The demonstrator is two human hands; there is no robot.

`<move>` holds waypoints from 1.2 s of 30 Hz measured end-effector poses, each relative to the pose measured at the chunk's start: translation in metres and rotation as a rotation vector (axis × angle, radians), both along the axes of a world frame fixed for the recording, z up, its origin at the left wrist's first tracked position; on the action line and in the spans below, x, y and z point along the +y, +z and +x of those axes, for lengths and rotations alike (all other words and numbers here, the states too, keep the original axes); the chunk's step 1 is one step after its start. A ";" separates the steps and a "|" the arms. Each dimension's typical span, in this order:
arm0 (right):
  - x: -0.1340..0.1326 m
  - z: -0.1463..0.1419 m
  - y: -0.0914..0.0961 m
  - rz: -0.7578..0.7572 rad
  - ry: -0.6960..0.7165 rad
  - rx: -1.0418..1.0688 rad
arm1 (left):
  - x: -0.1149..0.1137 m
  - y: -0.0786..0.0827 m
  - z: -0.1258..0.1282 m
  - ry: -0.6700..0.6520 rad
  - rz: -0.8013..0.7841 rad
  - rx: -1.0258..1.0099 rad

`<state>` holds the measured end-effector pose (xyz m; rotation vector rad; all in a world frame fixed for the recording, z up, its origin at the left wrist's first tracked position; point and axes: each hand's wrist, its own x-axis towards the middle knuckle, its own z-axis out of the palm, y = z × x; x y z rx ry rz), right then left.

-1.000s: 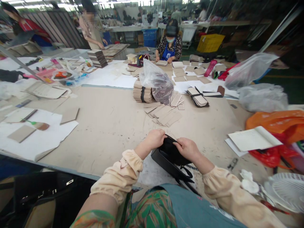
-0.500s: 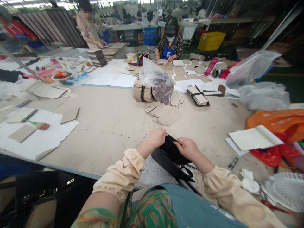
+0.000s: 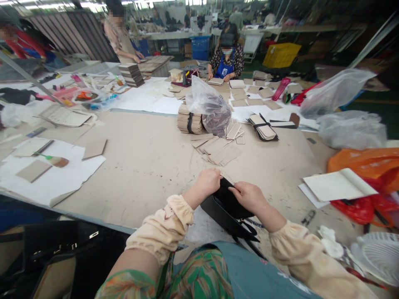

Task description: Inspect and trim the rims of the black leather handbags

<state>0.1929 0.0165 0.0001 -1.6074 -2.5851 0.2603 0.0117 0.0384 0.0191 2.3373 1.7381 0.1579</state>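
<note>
A black handbag [image 3: 222, 216] stands tilted at the near edge of the table, its mouth facing up and a strap hanging toward my body. My left hand [image 3: 208, 182] is closed on the far left corner of its rim. My right hand [image 3: 247, 196] pinches the rim on the right side, thumb toward the opening. Between the two hands the dark inside of the bag shows, too dark to make out anything in it. Beyond my hands lie several loose beige card pieces [image 3: 218, 150].
A strapped stack of beige pieces [image 3: 189, 119] stands beside a clear plastic bag [image 3: 209, 106]. To the left, a brush [image 3: 56, 160] lies on white paper. A notebook [image 3: 339, 185], clippers [image 3: 308, 218] and a white fan [image 3: 380, 253] are at right. A co-worker [image 3: 226, 58] sits opposite.
The whole view has shifted slightly, so things appear a little further right. Both hands keep the same hold on the handbag's rim.
</note>
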 end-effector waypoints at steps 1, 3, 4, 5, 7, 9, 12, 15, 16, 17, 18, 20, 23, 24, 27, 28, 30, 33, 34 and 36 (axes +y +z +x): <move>0.000 -0.001 0.002 -0.005 0.003 -0.012 | 0.000 0.000 0.000 0.000 0.000 -0.005; 0.001 -0.005 0.005 -0.008 0.009 -0.037 | -0.002 0.000 -0.001 -0.003 0.001 -0.011; 0.002 -0.008 0.006 -0.007 0.012 -0.052 | -0.002 0.000 -0.001 -0.006 0.002 -0.016; 0.004 -0.011 0.007 -0.001 0.013 -0.066 | -0.003 0.000 -0.002 -0.009 0.001 -0.020; 0.008 -0.017 0.007 0.011 0.022 -0.085 | -0.005 0.000 -0.003 -0.010 -0.002 -0.027; 0.012 -0.023 0.007 0.022 0.041 -0.087 | -0.006 0.000 -0.004 -0.001 0.000 -0.029; 0.013 -0.027 0.004 0.038 0.062 -0.076 | -0.007 -0.004 -0.006 -0.005 0.026 -0.040; 0.012 -0.027 0.001 0.055 0.057 -0.060 | -0.007 -0.009 -0.010 -0.036 0.055 -0.099; 0.011 -0.027 0.001 0.057 0.054 -0.055 | -0.008 -0.010 -0.012 -0.049 0.058 -0.139; 0.011 -0.026 0.000 0.058 0.052 -0.050 | -0.009 -0.010 -0.014 -0.056 0.057 -0.191; 0.011 -0.024 0.000 0.055 0.048 -0.046 | -0.011 -0.010 -0.015 -0.057 0.058 -0.252; 0.013 -0.021 -0.001 0.048 0.030 -0.045 | -0.016 -0.008 -0.018 -0.031 0.077 -0.382; 0.016 -0.018 -0.001 0.049 -0.016 -0.051 | -0.030 -0.004 -0.017 0.037 0.111 -0.490; 0.017 -0.018 -0.001 0.050 -0.025 -0.052 | -0.034 -0.004 -0.016 0.055 0.107 -0.495; 0.015 -0.018 -0.001 0.054 -0.018 -0.055 | -0.045 -0.007 -0.014 0.103 0.051 -0.476; 0.013 -0.019 0.000 0.056 -0.013 -0.060 | -0.047 -0.009 -0.014 0.117 0.031 -0.475; 0.008 -0.019 0.002 0.062 -0.013 -0.078 | -0.046 -0.011 -0.018 0.138 0.004 -0.484; -0.001 -0.017 0.006 0.053 -0.049 -0.123 | -0.040 -0.012 -0.025 0.167 -0.010 -0.479; -0.004 -0.016 0.007 0.039 -0.067 -0.137 | -0.038 -0.011 -0.026 0.181 -0.011 -0.464; -0.006 -0.012 0.010 0.000 -0.109 -0.155 | -0.037 -0.008 -0.024 0.200 0.003 -0.427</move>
